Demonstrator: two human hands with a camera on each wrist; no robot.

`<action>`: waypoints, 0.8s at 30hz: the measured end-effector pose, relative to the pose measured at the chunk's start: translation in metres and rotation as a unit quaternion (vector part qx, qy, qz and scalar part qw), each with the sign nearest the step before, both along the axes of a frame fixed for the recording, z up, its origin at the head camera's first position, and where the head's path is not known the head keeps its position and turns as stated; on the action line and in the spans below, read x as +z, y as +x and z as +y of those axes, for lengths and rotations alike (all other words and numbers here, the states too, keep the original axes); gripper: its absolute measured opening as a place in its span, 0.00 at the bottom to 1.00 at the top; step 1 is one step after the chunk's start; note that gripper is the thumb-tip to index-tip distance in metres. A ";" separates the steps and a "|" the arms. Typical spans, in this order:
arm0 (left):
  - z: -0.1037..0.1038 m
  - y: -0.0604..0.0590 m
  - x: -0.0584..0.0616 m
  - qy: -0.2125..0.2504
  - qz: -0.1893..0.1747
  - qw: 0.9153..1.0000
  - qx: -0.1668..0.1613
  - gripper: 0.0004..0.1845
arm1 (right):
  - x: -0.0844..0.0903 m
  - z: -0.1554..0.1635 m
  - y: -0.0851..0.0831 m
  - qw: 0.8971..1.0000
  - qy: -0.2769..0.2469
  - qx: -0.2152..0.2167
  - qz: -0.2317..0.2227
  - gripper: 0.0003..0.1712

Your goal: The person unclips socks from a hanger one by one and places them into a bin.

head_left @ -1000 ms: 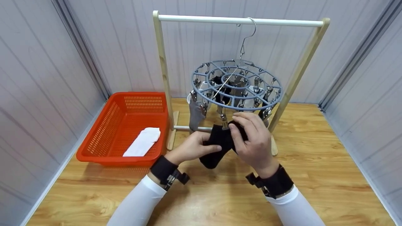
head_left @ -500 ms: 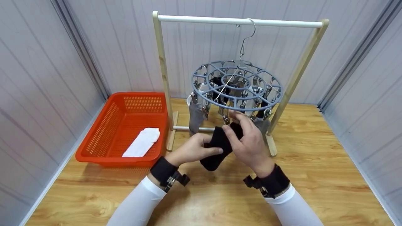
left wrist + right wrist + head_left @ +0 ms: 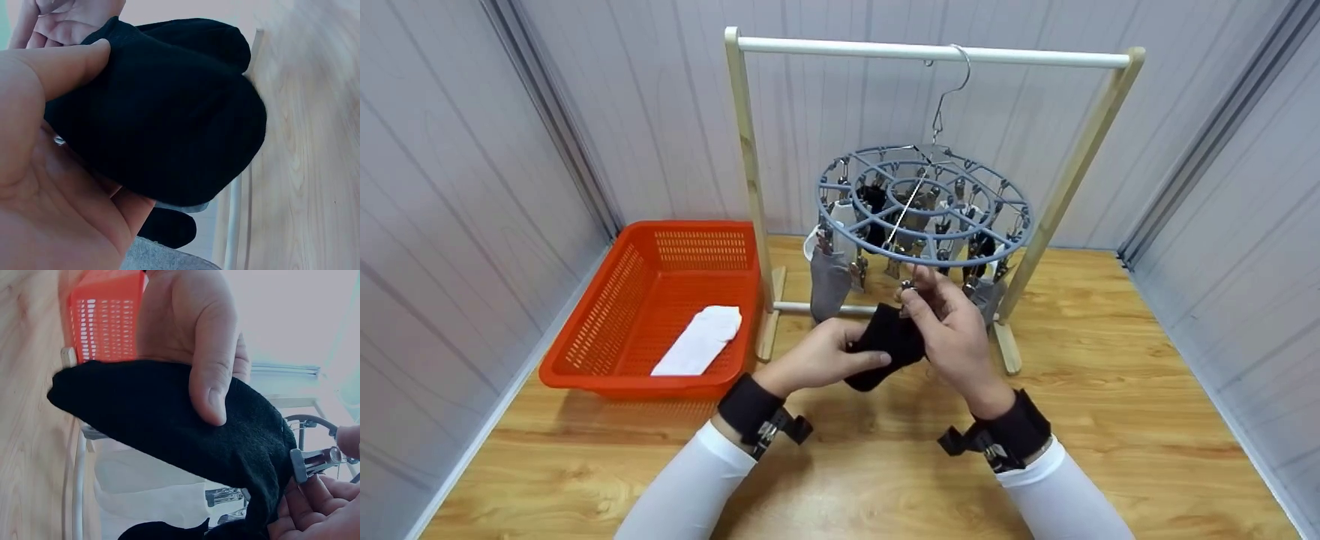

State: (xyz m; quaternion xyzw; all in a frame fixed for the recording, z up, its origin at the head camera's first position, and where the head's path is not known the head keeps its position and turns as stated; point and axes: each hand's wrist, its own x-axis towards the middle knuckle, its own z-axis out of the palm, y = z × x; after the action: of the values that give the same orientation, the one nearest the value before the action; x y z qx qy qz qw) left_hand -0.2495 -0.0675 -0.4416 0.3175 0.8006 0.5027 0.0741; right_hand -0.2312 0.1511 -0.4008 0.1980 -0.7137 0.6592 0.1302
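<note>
Black sock (image 3: 885, 343) is held below the front rim of the round grey clip hanger (image 3: 924, 204), which hangs by its hook from the wooden rack (image 3: 750, 172). Left hand (image 3: 815, 354) grips the sock's body, thumb pressed across the fabric. Right hand (image 3: 952, 334) pinches a metal clip (image 3: 313, 462) at the sock's upper edge; the right wrist view shows the clip right at the fabric, though whether its jaws bite the sock cannot be determined. Assessment: removal of this sock appears nearly complete but not confirmed. One white sock (image 3: 699, 340) lies in the orange basket (image 3: 585, 322). Several socks, including a grey sock (image 3: 829, 279), remain clipped on the hanger, so most of the work is outstanding.
</note>
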 end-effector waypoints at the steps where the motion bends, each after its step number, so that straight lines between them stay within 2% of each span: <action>1: 0.000 0.000 0.000 0.000 0.000 1.000 0.000 0.10 | 0.000 0.000 -0.001 1.000 -0.003 0.002 -0.001 0.24; 9: -0.004 -0.001 0.004 -0.002 -0.002 1.000 0.005 0.11 | 0.003 0.002 -0.003 1.000 -0.017 -0.001 -0.002 0.17; 13: -0.005 -0.002 0.005 -0.004 -0.003 1.000 0.007 0.12 | 0.002 0.003 -0.004 1.000 -0.020 -0.016 -0.001 0.13; 17: -0.007 -0.002 0.007 -0.002 -0.002 1.000 0.010 0.12 | 0.002 0.004 -0.004 0.999 -0.020 -0.029 0.012 0.12; 24: -0.009 -0.002 0.009 -0.015 0.001 1.000 0.018 0.10 | 0.001 0.005 -0.002 0.998 -0.043 -0.026 0.039 0.12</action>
State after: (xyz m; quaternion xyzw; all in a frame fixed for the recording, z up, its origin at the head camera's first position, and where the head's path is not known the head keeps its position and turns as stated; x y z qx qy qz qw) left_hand -0.2515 -0.0766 -0.4328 0.3024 0.8137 0.4917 0.0687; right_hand -0.2332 0.1565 -0.4000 0.1995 -0.6837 0.6775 0.1836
